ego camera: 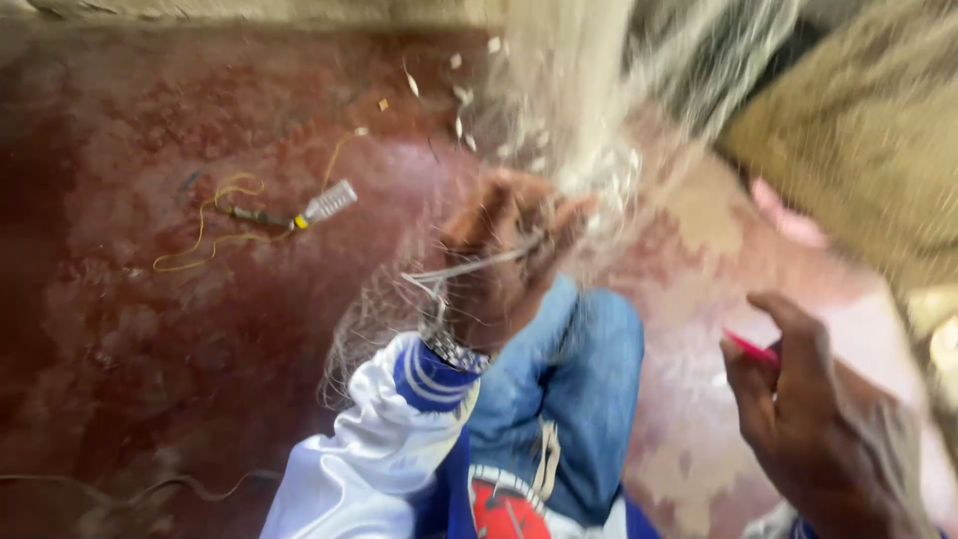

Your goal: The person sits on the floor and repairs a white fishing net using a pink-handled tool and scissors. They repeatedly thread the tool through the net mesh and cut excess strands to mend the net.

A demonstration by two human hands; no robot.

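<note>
We see fine fishing net [559, 120] — light, soft, snags easily; left hand [499, 260] fingers pinch its strands, right hand [798, 399] fingers pinch pink tool [750, 347], prob. a netting needle.

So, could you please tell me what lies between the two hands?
In the head view, a knee in blue jeans lies between the left hand, gripping the fine net, and the right hand with its pink tool.

Soft daylight, no hard shadows; heavy motion blur throughout.
</note>
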